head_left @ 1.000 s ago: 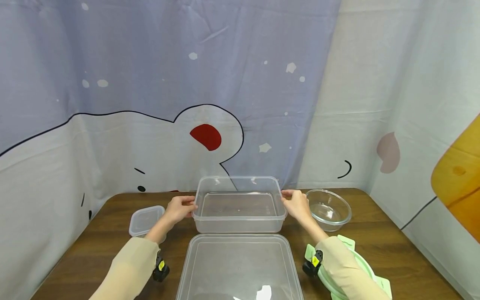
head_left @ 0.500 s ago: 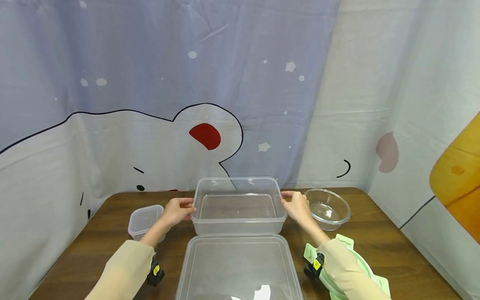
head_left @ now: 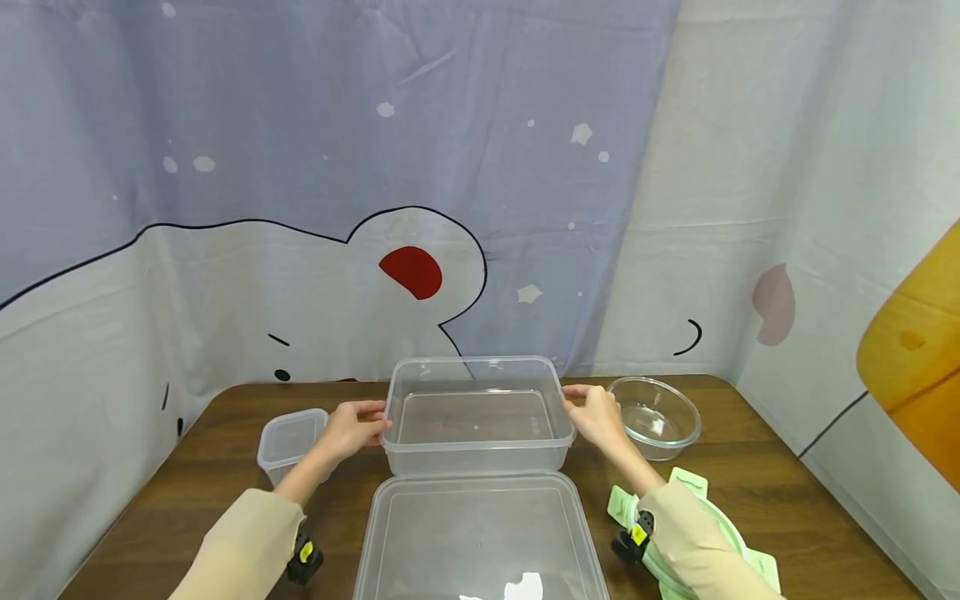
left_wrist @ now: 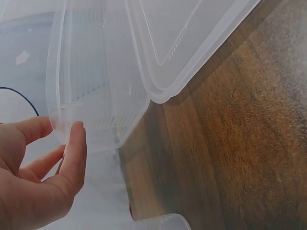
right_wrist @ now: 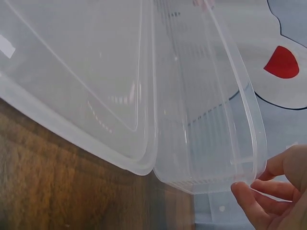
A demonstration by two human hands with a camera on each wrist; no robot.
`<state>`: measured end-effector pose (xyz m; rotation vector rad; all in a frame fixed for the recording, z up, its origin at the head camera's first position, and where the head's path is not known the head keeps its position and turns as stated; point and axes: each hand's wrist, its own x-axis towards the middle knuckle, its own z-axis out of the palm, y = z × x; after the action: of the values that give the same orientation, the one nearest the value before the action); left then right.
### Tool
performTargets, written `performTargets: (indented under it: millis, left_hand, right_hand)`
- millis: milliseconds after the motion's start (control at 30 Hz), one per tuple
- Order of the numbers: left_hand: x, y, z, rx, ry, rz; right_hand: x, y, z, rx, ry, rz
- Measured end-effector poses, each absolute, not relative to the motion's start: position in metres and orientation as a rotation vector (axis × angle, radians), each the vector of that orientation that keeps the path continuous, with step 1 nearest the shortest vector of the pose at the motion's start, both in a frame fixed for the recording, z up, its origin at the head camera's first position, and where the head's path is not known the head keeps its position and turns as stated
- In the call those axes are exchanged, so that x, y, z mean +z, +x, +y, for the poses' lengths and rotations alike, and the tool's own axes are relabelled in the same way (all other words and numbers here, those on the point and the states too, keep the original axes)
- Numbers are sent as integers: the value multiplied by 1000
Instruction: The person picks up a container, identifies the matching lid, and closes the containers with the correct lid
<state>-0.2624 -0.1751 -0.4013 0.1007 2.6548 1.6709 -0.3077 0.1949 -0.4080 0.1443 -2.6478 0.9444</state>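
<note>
A large clear rectangular plastic container (head_left: 480, 460) stands upright with its top uncovered. My left hand (head_left: 351, 427) holds its left side by the rim, thumb and fingers at the corner in the left wrist view. On the opposite side my right hand (head_left: 596, 412) pinches the rim; its thumb (right_wrist: 245, 194) shows close to the corner in the right wrist view. Directly in front lies a flat translucent lid (head_left: 480, 525), its far edge right against the container's front wall. Through the clear walls the container's inside shows no contents.
A small lidded plastic box (head_left: 291, 437) sits left, partly behind my left forearm. At right stand a round glass bowl (head_left: 656, 425) and a green-rimmed round lid with tabs (head_left: 723, 525), partly under my right sleeve. A printed curtain (head_left: 525, 208) hangs behind the wooden table (head_left: 187, 500).
The large container has slid slightly toward me, both hands staying on its sides. The flat lid in front has shifted toward me a little too.
</note>
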Motion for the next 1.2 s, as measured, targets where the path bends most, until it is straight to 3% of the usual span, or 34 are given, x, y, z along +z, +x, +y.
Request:
performTargets:
  millis: [300, 800, 1200]
  left_hand:
    - [-402, -248, -172, 1567, 30, 2819]
    - [-414, -210, -184, 1473, 65, 2874]
    - [-422, -177, -195, 1518, -111, 2697]
  right_hand:
    - [-408, -299, 206, 1013, 273, -2678]
    - [-404, -253, 213, 1089, 250, -2757]
    - [-408, -218, 232, 1240, 338, -2828]
